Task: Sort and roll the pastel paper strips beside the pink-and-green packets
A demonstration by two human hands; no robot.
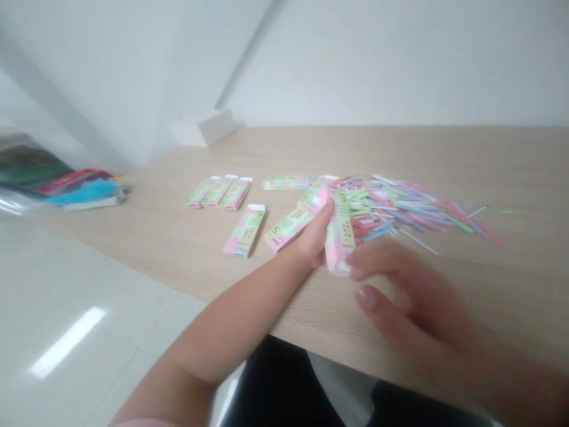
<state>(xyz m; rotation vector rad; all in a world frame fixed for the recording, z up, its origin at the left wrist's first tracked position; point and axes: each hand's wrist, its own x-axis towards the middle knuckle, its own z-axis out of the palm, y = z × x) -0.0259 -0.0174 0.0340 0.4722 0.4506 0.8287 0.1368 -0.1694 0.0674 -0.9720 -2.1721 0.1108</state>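
My left hand (316, 232) is wrapped round a slim pink, green and yellow carton (340, 228), holding it upright above the table with its pale end toward me. My right hand (413, 296), smeared by motion, is close to that near end, its thumb and fingers apart; whether a fingertip touches the carton I cannot tell. Beside my left wrist lies a similar carton (291, 228), and another (245, 231) is a little further left. Behind my hands spreads a loose pile of thin pastel sticks (413, 204) in pink, green, blue, purple and white.
Three more cartons (219, 193) lie in a row at the left, and others (288, 182) lie flat behind my left hand. A white box (204, 129) stands by the wall. Colourful packets (84, 188) are at the far left. The wooden table's (213, 279) front edge runs before my lap.
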